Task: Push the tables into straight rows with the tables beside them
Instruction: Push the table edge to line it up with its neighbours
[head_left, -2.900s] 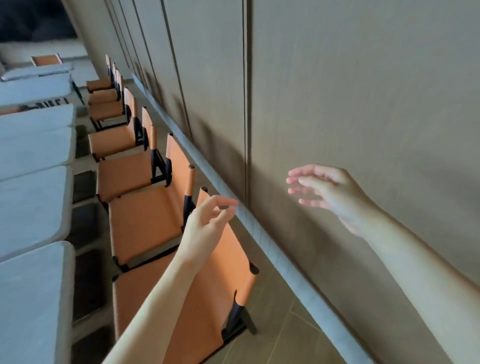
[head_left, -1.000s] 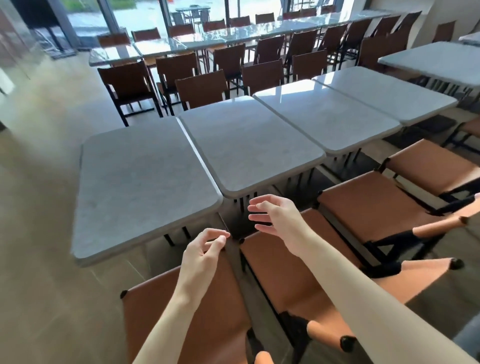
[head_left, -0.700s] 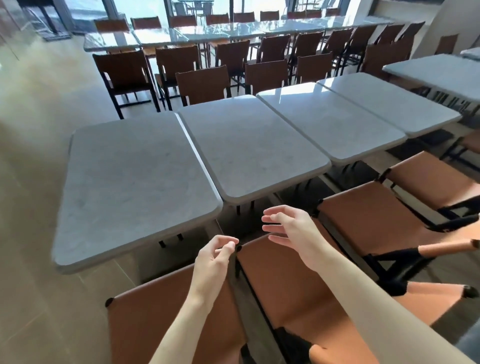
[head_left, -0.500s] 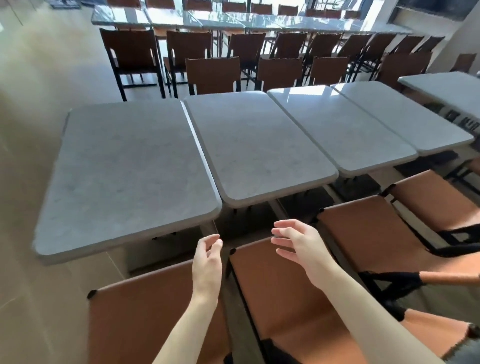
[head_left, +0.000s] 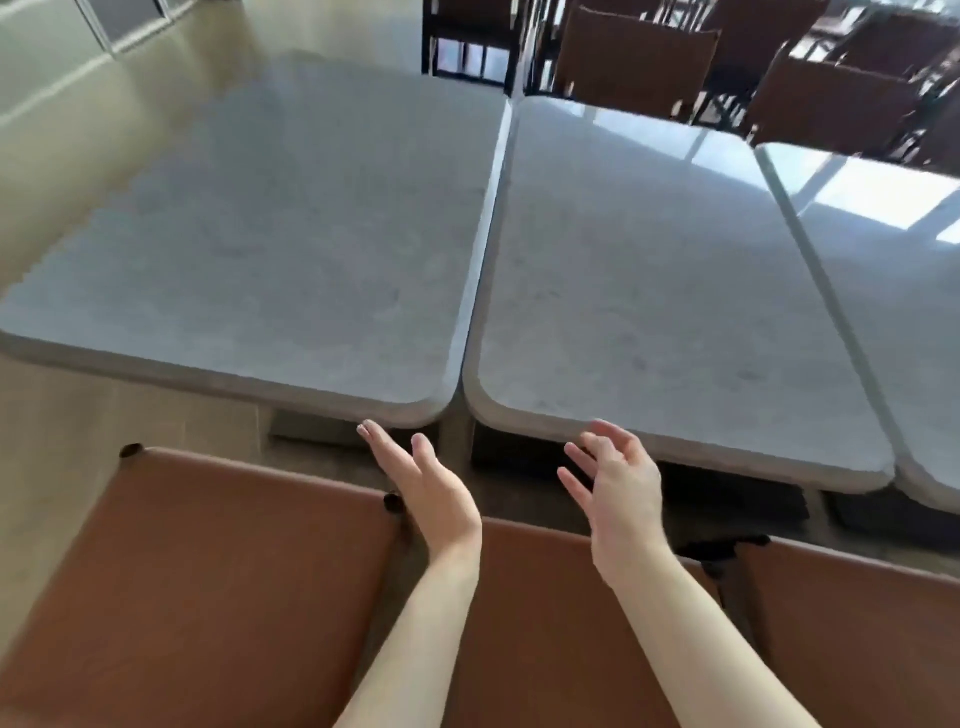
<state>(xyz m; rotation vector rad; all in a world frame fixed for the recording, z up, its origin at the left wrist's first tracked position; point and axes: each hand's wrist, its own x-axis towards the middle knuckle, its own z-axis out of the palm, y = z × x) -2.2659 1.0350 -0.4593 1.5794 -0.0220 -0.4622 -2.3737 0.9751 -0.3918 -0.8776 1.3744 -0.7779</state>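
This is a dining hall or canteen. Just beyond the left hand (head_left: 434, 491) and right hand (head_left: 621, 486), pale stone-look tables (head_left: 649, 291) stand edge to edge in a long row. Brown padded chairs (head_left: 208, 566) line up beneath the hands on the near side and more dark-framed chairs (head_left: 636, 49) stand past the tables, all on a smooth beige floor (head_left: 67, 114).
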